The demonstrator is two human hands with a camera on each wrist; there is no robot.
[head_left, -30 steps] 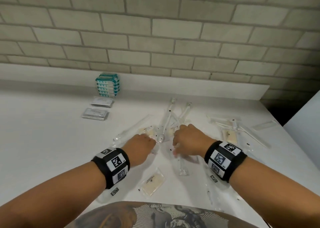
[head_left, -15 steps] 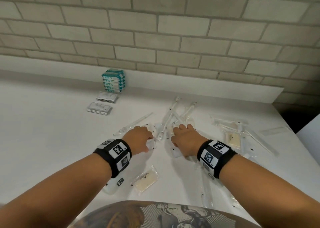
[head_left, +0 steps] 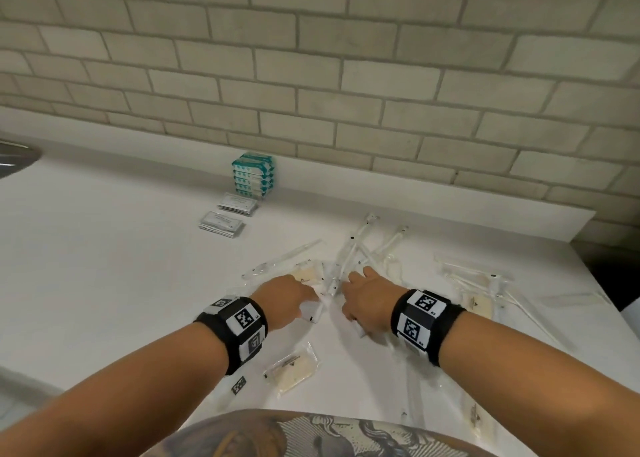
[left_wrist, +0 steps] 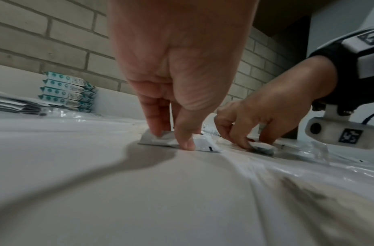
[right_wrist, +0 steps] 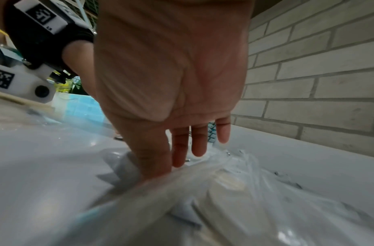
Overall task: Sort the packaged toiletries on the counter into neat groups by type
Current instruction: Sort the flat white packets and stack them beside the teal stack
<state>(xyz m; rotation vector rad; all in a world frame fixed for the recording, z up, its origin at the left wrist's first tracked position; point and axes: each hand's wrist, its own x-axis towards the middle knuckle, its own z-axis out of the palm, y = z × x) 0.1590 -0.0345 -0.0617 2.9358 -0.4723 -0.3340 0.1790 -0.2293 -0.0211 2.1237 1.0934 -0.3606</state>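
Both hands work side by side at the near edge of a heap of clear-wrapped toothbrushes (head_left: pixel 356 248) on the white counter (head_left: pixel 104 266). My left hand (head_left: pixel 311 304) (left_wrist: pixel 173 139) pinches a small white packet (head_left: pixel 311 314) (left_wrist: pixel 205 144) between thumb and forefinger, flat on the counter. My right hand (head_left: pixel 349 304) (right_wrist: pixel 167 163) pinches another small white packet (left_wrist: pixel 262 147) (right_wrist: pixel 122 164), thumb on it, the other fingers reaching over crinkled clear wrappers. Beige soap packets lie near my left hand (head_left: pixel 306 273) and nearer to me (head_left: pixel 294 370).
A stack of teal packets (head_left: pixel 252 176) stands against the backsplash, with two low piles of flat grey sachets (head_left: pixel 238 204) (head_left: pixel 221 223) in front. More wrapped toothbrushes and a soap packet (head_left: pixel 479 306) lie to the right. The counter ends at a dark gap (head_left: pixel 609 266) on the right.
Both hands have stayed at the heap's near edge. A small white packet now shows under the left hand's fingers. The head view has tilted up a little.
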